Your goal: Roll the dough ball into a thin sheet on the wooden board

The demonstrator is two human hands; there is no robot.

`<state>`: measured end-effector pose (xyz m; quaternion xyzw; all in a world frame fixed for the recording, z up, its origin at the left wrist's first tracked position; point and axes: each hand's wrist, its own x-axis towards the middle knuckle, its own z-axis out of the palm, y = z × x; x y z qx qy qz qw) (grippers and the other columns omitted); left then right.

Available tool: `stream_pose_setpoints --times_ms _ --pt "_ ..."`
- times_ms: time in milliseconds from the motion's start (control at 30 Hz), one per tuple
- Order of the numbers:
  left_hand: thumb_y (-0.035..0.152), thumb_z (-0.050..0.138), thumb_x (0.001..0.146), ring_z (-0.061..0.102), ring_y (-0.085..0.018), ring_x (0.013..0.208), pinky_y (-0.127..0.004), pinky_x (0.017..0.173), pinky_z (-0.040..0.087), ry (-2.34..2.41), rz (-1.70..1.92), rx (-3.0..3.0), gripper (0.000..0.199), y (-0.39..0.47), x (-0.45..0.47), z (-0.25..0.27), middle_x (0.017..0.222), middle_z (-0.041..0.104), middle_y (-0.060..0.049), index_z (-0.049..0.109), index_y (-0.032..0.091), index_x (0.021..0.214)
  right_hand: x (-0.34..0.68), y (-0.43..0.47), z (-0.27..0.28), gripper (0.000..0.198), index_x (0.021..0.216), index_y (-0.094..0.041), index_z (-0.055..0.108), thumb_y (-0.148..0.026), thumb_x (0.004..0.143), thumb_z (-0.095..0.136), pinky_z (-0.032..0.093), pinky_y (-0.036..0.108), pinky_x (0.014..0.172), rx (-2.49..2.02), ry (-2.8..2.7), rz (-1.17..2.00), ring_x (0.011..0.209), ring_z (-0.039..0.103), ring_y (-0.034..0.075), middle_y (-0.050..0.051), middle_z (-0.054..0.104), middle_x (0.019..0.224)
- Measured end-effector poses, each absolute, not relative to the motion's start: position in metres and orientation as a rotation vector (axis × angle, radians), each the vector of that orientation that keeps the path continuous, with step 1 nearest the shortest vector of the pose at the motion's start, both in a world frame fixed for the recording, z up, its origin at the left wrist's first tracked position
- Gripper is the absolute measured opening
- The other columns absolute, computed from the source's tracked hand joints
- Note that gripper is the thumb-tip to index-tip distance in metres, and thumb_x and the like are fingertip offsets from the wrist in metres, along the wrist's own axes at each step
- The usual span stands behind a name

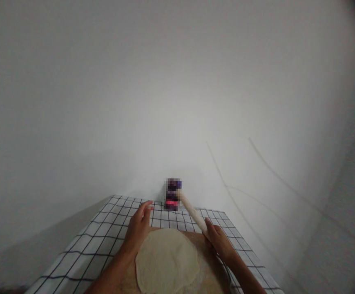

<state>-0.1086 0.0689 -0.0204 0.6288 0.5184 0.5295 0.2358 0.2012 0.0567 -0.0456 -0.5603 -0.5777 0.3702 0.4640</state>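
A flat round sheet of dough (pixel 167 261) lies on a wooden board (pixel 212 265). My right hand (pixel 217 239) is closed around a pale rolling pin (pixel 194 212), which slants up and away to the left, its far end lifted in front of a blurred-out object. My left hand (pixel 140 220) is held at the far left edge of the dough with nothing in it. Its fingers are slightly curled and apart, pointing away from me. Whether that hand touches the board, I cannot tell.
A white cloth with a dark grid (pixel 103 232) covers the table under the board. At the table's back, a small pixelated dark object (pixel 171 200) stands against the pale wall (pixel 177 102). Thin lines run across the wall on the right.
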Motion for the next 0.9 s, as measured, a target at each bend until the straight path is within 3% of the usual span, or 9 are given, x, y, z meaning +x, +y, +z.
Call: stream_pose_setpoints --times_ms 200,433,567,667,767,900 --pt "0.057 0.039 0.101 0.065 -0.026 0.124 -0.04 0.104 0.05 1.205 1.621 1.77 0.05 0.051 -0.106 0.003 0.131 0.07 -0.012 0.065 0.021 0.124 0.186 0.025 -0.021 0.068 0.044 -0.025 0.042 -0.073 0.091 0.052 0.019 0.032 0.053 -1.44 -1.863 0.526 0.045 0.031 0.013 -0.001 0.039 0.043" --pt "0.048 0.041 0.1 0.065 -0.027 0.12 -0.039 0.106 0.047 1.176 1.174 2.099 0.043 0.026 -0.088 0.016 0.125 0.074 -0.01 0.071 0.022 0.114 0.188 -0.021 -0.03 0.06 0.049 -0.025 0.05 -0.062 0.097 0.051 0.022 0.033 0.055 -1.554 -2.032 0.37 0.045 0.032 0.015 0.002 0.045 0.047" --pt "0.04 0.039 0.102 0.054 -0.033 0.138 -0.051 0.117 0.036 1.414 0.857 2.325 0.042 0.003 -0.082 -0.009 0.136 0.07 -0.01 0.069 0.023 0.125 0.184 -0.021 -0.031 0.055 0.058 -0.024 0.054 -0.055 0.102 0.043 0.028 0.032 0.059 -1.632 -2.125 0.343 0.05 0.046 0.017 0.005 0.056 0.056" --pt "0.039 0.037 0.104 0.039 -0.039 0.15 -0.063 0.122 0.024 1.655 0.817 2.445 0.046 -0.004 -0.082 -0.023 0.15 0.06 -0.012 0.063 0.022 0.137 0.18 -0.011 -0.029 0.041 0.076 -0.025 0.06 -0.048 0.103 0.04 0.037 0.032 0.067 -1.561 -2.127 0.237 0.071 0.06 0.021 0.007 0.067 0.078" --pt "0.032 0.039 0.102 0.038 -0.041 0.15 -0.069 0.119 0.025 1.788 0.723 2.475 0.047 0.004 -0.083 -0.022 0.154 0.055 -0.015 0.061 0.021 0.142 0.182 0.005 -0.025 0.035 0.087 -0.025 0.063 -0.047 0.102 0.041 0.045 0.034 0.077 -1.47 -2.103 0.197 0.088 0.063 0.023 0.008 0.068 0.095" --pt "0.026 0.045 0.096 0.04 -0.039 0.149 -0.071 0.118 0.028 1.782 0.579 2.505 0.049 0.016 -0.079 -0.013 0.155 0.053 -0.013 0.061 0.024 0.143 0.186 0.028 -0.023 0.039 0.093 -0.024 0.067 -0.047 0.104 0.038 0.05 0.038 0.087 -1.379 -2.157 0.258 0.095 0.063 0.024 0.01 0.069 0.101"
